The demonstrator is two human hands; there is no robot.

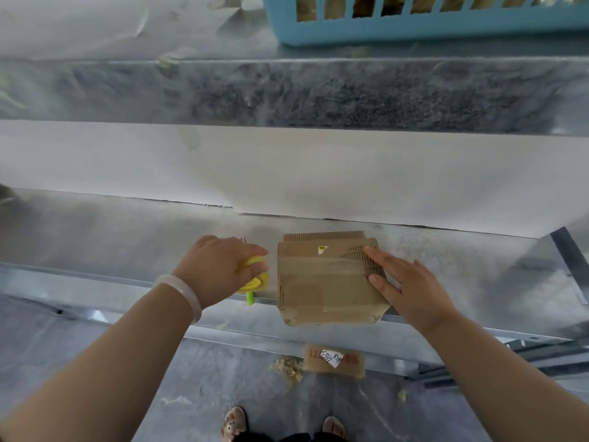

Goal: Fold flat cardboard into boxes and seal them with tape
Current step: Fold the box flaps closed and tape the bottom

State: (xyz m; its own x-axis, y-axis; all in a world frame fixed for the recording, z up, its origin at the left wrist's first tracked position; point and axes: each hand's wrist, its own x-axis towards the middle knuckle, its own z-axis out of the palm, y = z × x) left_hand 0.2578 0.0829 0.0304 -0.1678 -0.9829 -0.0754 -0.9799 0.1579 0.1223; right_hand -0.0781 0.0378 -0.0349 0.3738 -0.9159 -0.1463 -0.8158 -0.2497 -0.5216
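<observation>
The cardboard box (325, 282) sits at the near edge of the metal tabletop (143, 231), its front wall level with the rim or just over it. Bare metal lies open to its left and right. Behind it, a little apart, runs the edge of a wide white sheet (287, 173); further back a blue basket (414, 30) stands well clear.

The box rests closed side up and looks close to square from above, so no long axis can be told. A band of clear tape (318, 269) crosses the top from left to right, and the corrugated edge of a flap shows along the far side.

The hands are apart, one on each side of the box. The left hand (220, 269), with a pale bracelet (181, 291) on its wrist, curls around a yellow tape dispenser (255, 282) just beside the box's left wall. The right hand (414, 291) lies flat with straight fingers on the right end of the top.

A small white and yellow sticker (323, 249) near the far edge is too small to read. Below the rim, on the floor (207, 387), lies a cardboard piece (350, 366) with blurred red print and a white slip (333, 358) handwritten "8391".
</observation>
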